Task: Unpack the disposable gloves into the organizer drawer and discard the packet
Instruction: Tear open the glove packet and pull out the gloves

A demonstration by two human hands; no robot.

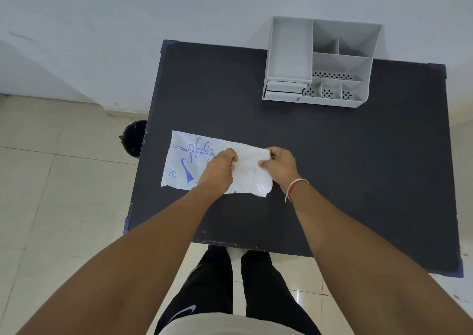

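Item: flat white plastic glove packet (194, 165), printed in blue with a hand outline, the words "DISPOSABLE POLYETHYLENE" and a circled "L". Lies lengthwise on the left-hand part of the dark, matt rectangular counter (358, 181), near the front edge, its printed end toward the left. Its right end is lifted a little and creased.

Left hand (220, 168): fingers curled, pinching the packet's upper edge near its middle; the back of the hand covers part of the print.

Right hand (280, 165): fingers curled, thumb and fingertips gripping the packet's right end. The two hands sit close together, a short stretch of white plastic between them. A red-and-white thread band (294, 187) circles the right wrist.

Item: light grey plastic desk organizer (322, 60), standing at the far edge of the counter, against the pale wall (128, 27), well apart from the packet. Open-topped tray compartment on its left, with small drawers (285, 90) below, fronts closed as far as can be seen; divided compartments to the right, several with perforated floors.

Item: black round bin (133, 137), on the beige tiled floor (51, 206), partly hidden behind the counter's left edge.

Person: stands at the counter's front edge, in black trousers (230, 283) with a white logo.
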